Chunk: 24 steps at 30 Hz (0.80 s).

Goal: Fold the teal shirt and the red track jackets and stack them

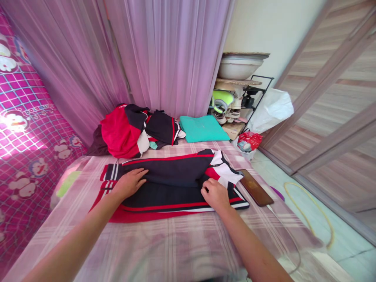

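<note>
Across the pink-and-white plaid sheet [176, 246], we've got one long, folded navy garment with red-and-white trim [170, 172], lying sideways right in the middle, with two striped cuffs [113, 172] showing at its left end. Just beyond its right end, one dark rectangular phone [256, 188], with one thin white cable [283, 225] plugged in. Along the back, near the curtain, one rumpled heap of red, navy and white clothes [123, 131], and just beside it, one flat turquoise folded cloth [202, 128].

Now the hands, two of them, both on the navy garment! The left hand [131, 183] rests near the cuffs, palm down, fingers stretched out, thumb slightly apart, pressing lightly on the fabric. Over by the white-and-red end, the right hand [216, 194] is curled, fingertips touching the cloth; whether it's pinching a fold, I can't tell.
</note>
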Each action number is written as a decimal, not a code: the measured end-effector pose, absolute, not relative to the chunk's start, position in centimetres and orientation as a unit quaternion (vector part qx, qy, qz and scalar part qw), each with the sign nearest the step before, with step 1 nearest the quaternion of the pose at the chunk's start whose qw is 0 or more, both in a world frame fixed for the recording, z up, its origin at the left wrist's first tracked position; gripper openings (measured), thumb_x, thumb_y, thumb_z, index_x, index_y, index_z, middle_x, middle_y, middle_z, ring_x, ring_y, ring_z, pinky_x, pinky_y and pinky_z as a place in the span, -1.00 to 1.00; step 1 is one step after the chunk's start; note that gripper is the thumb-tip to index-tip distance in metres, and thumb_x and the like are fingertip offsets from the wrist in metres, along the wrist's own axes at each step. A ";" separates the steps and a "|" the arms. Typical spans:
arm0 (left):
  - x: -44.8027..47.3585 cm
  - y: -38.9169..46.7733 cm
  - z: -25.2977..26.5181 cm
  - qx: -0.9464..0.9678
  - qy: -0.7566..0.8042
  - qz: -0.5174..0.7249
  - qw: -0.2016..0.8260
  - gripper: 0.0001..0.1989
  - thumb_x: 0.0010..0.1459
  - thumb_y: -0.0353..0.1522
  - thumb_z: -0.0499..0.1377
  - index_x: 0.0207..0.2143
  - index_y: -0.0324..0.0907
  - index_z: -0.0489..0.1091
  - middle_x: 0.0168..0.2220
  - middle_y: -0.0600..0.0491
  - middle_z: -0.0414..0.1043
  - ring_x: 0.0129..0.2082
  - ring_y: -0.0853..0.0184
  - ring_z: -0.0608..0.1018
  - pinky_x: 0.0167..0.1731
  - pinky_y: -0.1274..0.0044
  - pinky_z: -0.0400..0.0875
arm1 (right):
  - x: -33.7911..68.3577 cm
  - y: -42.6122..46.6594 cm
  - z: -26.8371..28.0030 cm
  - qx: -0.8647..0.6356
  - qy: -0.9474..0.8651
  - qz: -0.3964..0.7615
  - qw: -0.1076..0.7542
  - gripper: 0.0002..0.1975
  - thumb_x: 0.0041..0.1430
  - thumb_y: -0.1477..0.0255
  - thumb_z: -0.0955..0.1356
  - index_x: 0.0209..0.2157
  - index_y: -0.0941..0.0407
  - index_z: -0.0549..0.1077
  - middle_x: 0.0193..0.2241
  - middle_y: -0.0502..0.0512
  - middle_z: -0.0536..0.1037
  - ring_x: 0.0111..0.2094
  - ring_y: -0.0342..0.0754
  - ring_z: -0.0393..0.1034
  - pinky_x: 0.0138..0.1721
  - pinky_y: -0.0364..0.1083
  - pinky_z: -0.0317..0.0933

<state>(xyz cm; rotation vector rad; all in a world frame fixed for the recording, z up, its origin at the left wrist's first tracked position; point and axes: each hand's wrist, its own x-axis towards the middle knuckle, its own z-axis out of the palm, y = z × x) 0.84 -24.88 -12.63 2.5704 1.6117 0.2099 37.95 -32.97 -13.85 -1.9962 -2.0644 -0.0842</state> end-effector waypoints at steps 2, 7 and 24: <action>0.8 -25.0 -12.7 0.850 0.523 0.053 0.043 -0.49 0.28 -0.14 -0.04 0.20 -0.05 0.35 0.24 -0.04 0.33 0.21 0.15 0.40 0.20 0.28 0.26 | 38.0 -32.8 -13.5 -0.694 -0.706 -0.020 0.140 -0.82 0.17 0.46 0.30 -0.44 0.05 0.53 -0.37 0.02 0.53 -0.33 -0.10 0.40 -0.38 -0.15 0.09; 1.5 -25.7 -12.6 0.843 0.536 0.045 0.031 -0.52 0.33 -0.18 -0.12 0.22 0.06 0.32 0.25 0.02 0.33 0.23 0.15 0.38 0.18 0.21 0.26 | 36.9 -31.3 -11.6 -0.675 -0.697 -0.024 0.240 -0.76 0.27 0.39 0.25 -0.28 0.05 0.56 -0.27 0.07 0.58 -0.26 -0.06 0.45 -0.26 -0.14 0.20; -1.8 -24.4 -12.1 0.759 0.649 0.017 -0.045 -0.48 0.29 -0.16 -0.09 0.19 -0.12 0.36 0.28 -0.08 0.28 0.26 0.06 0.32 0.21 0.10 0.17 | 39.4 -30.0 -12.7 -0.721 -0.674 0.054 0.150 -0.66 0.36 0.32 0.19 -0.08 0.09 0.54 -0.06 0.17 0.60 -0.02 0.04 0.48 0.00 -0.03 0.26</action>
